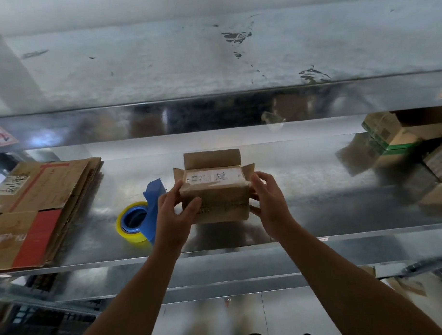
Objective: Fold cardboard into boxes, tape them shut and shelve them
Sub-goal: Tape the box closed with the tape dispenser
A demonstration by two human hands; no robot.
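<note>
- A small cardboard box (215,205) sat at the centre of the frame on the shiny metal shelf (316,201), held between both hands.
- The left hand (172,214) gripped the box's left side, thumb laid across the near face and fingers curled over the upper left corner.
- The right hand (268,200) gripped the right side, fingers curled round the upper right edge.
- The box's far flap stood upright and the two side flaps splayed outward, so the top was not closed.
- A white printed label (211,176) showed between the flaps; whether it lay on a folded-down flap or on something inside the box could not be told.
- Just left of the box, a blue tape dispenser (153,202) with a yellow-edged roll of tape (132,235) rested on the shelf, close beside the left hand.
- At the left edge of the frame lay a stack of flattened cardboard (40,198) with red markings.
- At the far right, several closed cartons (394,133) were piled on the same shelf, some with green bands; their contents were hidden.
</note>
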